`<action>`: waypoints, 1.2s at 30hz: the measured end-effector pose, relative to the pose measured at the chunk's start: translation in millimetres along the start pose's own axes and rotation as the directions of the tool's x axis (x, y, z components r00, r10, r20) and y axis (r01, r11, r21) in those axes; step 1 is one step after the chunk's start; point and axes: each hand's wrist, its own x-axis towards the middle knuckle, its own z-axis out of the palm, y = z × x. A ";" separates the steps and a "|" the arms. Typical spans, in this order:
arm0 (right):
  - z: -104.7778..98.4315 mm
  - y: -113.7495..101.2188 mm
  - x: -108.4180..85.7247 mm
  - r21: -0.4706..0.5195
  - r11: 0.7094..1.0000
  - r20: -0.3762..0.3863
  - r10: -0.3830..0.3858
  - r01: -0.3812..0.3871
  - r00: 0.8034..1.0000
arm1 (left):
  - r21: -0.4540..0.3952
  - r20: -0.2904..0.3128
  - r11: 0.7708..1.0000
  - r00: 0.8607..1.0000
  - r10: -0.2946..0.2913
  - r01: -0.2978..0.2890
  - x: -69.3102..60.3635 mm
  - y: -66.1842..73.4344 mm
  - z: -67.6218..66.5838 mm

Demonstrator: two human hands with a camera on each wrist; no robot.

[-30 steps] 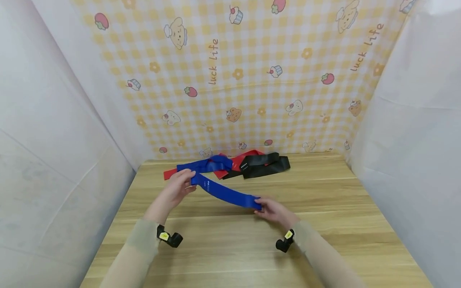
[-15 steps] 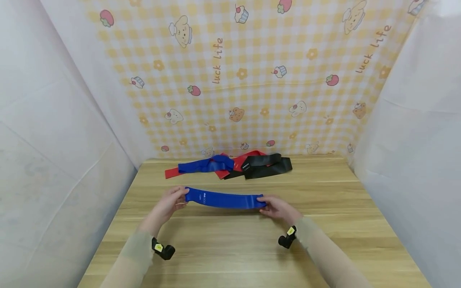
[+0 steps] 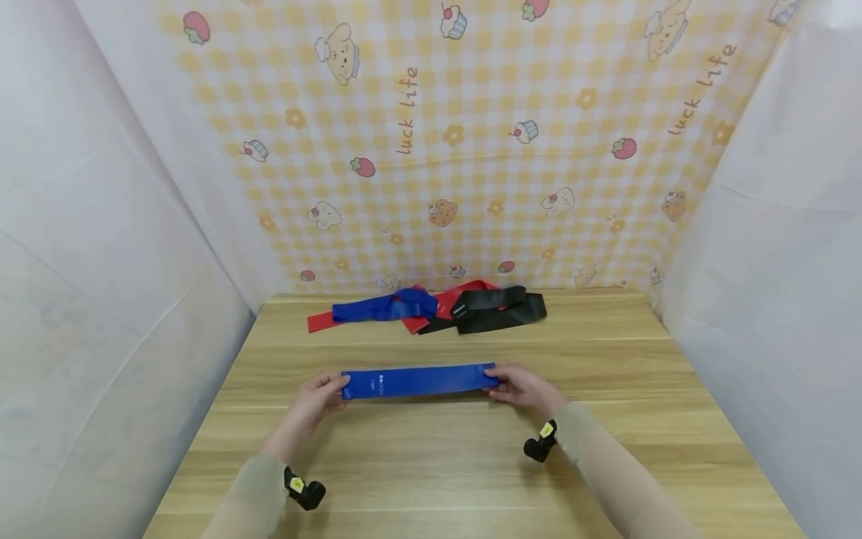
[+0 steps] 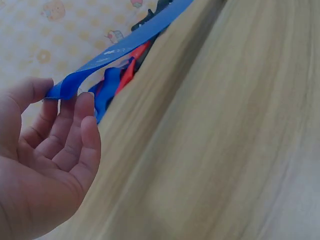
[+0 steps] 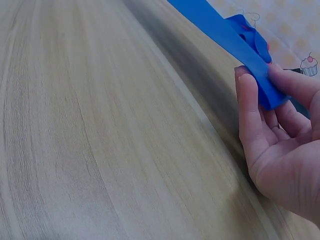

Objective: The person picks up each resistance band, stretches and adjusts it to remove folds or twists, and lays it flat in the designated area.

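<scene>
A flat blue resistance band (image 3: pixel 420 381) with white print near its left end stretches level between both hands, just above the wooden table. My left hand (image 3: pixel 315 400) pinches its left end between thumb and fingers; the left wrist view shows the band (image 4: pixel 115 52) folded over at that grip. At the other end, my right hand (image 3: pixel 521 388) pinches the band, thumb on top. In the right wrist view the band's end (image 5: pixel 270 92) pokes out past the thumb, and the fingers lie curled beneath it.
Behind, against the patterned cloth (image 3: pixel 438 172), lie a crumpled blue band (image 3: pixel 384 308), red bands (image 3: pixel 323 322) and black bands (image 3: pixel 498 318), overlapping. White sheets (image 3: pixel 101 262) wall the wooden table (image 3: pixel 417 464) on both sides.
My left hand has come down toward the table's front, bringing the band from a slant to nearly level and straighter. The right hand has shifted slightly to the right.
</scene>
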 end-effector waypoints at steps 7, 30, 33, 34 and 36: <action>4.2 -2.3 2.4 -0.062 0.997 0.016 -0.037 0.038 0.999 | -0.013 -0.059 1.000 0.998 0.008 -0.009 -0.9 -14.5 -3.4; 20.4 -33.7 18.5 -0.238 0.961 -0.022 -0.148 0.138 0.989 | 0.052 -0.001 0.994 0.996 0.093 -0.093 -19.2 -19.8 -8.8; 22.6 -37.0 19.0 -0.282 0.950 -0.061 -0.160 0.136 0.985 | 0.089 0.025 0.990 0.994 0.108 -0.109 -22.7 -19.6 -8.7; 23.7 -38.3 19.3 -0.289 0.949 -0.073 -0.155 0.128 0.985 | 0.101 0.037 0.988 0.993 0.114 -0.118 -24.0 -19.7 -8.9; 25.4 -41.9 19.9 -0.304 0.945 -0.091 -0.154 0.119 0.984 | 0.121 0.067 0.983 0.989 0.128 -0.136 -26.4 -20.4 -9.2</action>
